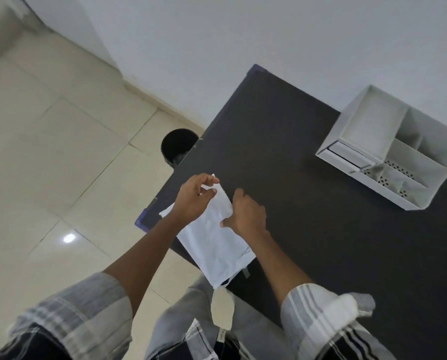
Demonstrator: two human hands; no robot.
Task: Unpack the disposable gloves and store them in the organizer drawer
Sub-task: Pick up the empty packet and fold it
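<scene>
At the dark table's [308, 203] near-left corner, well apart from the white organizer [388, 154], the left hand [191, 201] pinches the white glove packet's [212, 245] top edge while the right hand [245, 215] presses it, fingers curled.

Both bare forearms reached forward out of rolled-up checked sleeves. The left hand [193, 201] was raised, thumb and fingertips pinched together, palm turned down. The right hand [247, 215] lay lower beside it, fingers curled downward, thumb pointing toward the left hand.
</scene>
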